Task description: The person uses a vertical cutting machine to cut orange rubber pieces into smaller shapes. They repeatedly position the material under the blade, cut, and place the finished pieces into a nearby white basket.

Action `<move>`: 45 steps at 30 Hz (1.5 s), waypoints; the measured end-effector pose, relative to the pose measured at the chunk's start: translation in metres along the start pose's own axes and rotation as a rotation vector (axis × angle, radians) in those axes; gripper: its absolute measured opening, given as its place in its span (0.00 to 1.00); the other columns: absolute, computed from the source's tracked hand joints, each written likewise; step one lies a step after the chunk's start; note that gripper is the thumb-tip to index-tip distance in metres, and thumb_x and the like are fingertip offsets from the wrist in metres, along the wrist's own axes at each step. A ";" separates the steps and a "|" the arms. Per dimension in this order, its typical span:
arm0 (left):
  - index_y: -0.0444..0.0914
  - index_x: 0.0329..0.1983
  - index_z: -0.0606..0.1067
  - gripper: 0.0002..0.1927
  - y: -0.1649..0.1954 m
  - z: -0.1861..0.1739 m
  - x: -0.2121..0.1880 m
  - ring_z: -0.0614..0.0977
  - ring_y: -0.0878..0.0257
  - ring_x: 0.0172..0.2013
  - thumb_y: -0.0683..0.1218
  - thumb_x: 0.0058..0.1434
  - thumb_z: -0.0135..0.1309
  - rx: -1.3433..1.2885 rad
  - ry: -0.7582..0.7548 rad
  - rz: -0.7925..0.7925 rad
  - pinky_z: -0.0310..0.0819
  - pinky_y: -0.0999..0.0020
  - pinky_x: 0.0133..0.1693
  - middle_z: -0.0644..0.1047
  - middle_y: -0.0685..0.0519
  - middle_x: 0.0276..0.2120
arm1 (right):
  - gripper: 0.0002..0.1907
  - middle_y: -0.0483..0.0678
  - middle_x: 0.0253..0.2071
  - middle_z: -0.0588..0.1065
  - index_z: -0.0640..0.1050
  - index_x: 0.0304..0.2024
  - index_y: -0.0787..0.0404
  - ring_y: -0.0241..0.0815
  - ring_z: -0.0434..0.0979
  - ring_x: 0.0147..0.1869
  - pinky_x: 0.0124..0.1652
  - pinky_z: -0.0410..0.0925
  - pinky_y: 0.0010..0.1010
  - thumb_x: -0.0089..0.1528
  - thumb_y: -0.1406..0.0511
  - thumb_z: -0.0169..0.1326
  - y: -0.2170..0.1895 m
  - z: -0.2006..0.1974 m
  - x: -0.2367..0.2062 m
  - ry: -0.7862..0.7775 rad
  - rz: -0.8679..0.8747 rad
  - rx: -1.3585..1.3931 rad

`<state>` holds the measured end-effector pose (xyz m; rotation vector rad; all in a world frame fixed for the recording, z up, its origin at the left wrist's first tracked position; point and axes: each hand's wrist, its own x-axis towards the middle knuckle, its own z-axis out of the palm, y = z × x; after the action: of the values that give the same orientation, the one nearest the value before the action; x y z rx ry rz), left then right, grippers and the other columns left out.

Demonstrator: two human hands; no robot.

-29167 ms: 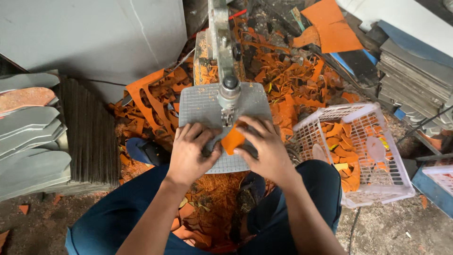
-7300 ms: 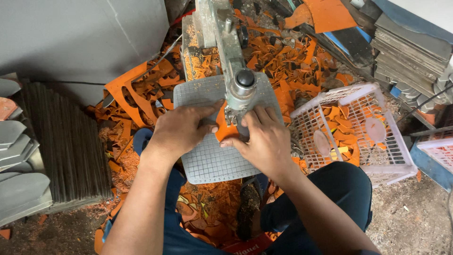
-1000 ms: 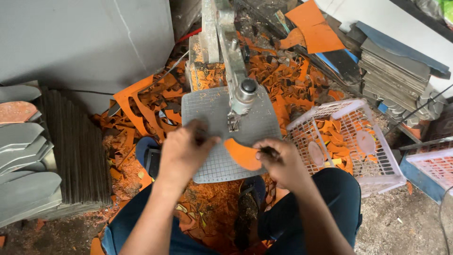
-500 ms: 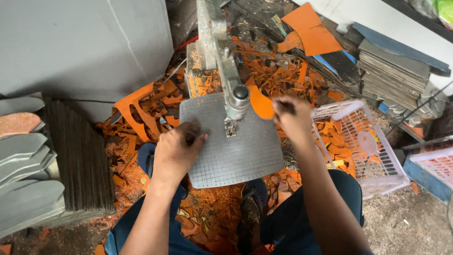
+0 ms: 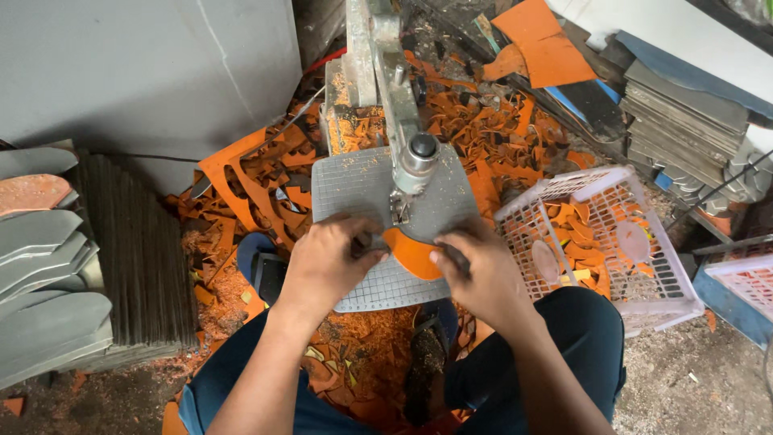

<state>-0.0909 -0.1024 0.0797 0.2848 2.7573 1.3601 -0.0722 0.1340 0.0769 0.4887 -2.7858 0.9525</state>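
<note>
A white plastic basket (image 5: 624, 184) sits to my right on the ground, holding orange cut pieces (image 5: 576, 234) and a couple of pale oval ones (image 5: 634, 240). A second white basket (image 5: 749, 270) shows at the far right edge. Orange scraps (image 5: 483, 137) litter the ground ahead of me, with a large orange offcut sheet (image 5: 241, 173) full of cut-out holes lying to my left. Further left stands a dark ribbed stack of sheets (image 5: 137, 250), and beside it a pile of grey sole-shaped pieces (image 5: 40, 266). A big grey board (image 5: 145, 72) leans at the upper left. Grey slabs (image 5: 684, 121) are stacked at the upper right. My knees are in blue trousers (image 5: 580, 338).
</note>
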 end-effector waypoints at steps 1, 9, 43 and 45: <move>0.43 0.41 0.82 0.16 0.000 0.000 0.000 0.86 0.56 0.33 0.46 0.48 0.68 0.018 0.003 0.010 0.79 0.61 0.40 0.83 0.51 0.34 | 0.16 0.53 0.46 0.76 0.80 0.46 0.64 0.50 0.79 0.49 0.46 0.72 0.38 0.59 0.61 0.63 -0.002 -0.004 -0.001 -0.033 -0.067 -0.039; 0.43 0.42 0.82 0.15 -0.001 0.004 0.003 0.86 0.55 0.35 0.46 0.49 0.68 0.039 0.014 0.020 0.79 0.60 0.41 0.84 0.51 0.35 | 0.26 0.49 0.49 0.73 0.80 0.52 0.56 0.49 0.77 0.48 0.45 0.71 0.40 0.54 0.53 0.65 -0.008 -0.001 -0.003 -0.144 -0.061 -0.174; 0.40 0.45 0.83 0.20 0.003 0.013 0.003 0.85 0.51 0.36 0.53 0.50 0.68 0.204 0.007 0.058 0.78 0.54 0.40 0.80 0.49 0.37 | 0.25 0.49 0.46 0.74 0.81 0.42 0.63 0.54 0.71 0.55 0.54 0.65 0.47 0.52 0.52 0.68 0.008 0.018 0.007 0.012 -0.157 -0.155; 0.39 0.44 0.83 0.21 0.003 0.013 0.002 0.85 0.51 0.37 0.54 0.50 0.68 0.209 0.003 0.063 0.78 0.55 0.40 0.80 0.49 0.38 | 0.25 0.49 0.46 0.74 0.81 0.43 0.63 0.54 0.71 0.55 0.54 0.65 0.47 0.52 0.52 0.68 0.007 0.018 0.007 0.007 -0.154 -0.141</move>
<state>-0.0904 -0.0900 0.0741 0.3830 2.9192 1.0843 -0.0816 0.1261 0.0604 0.6648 -2.7373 0.7183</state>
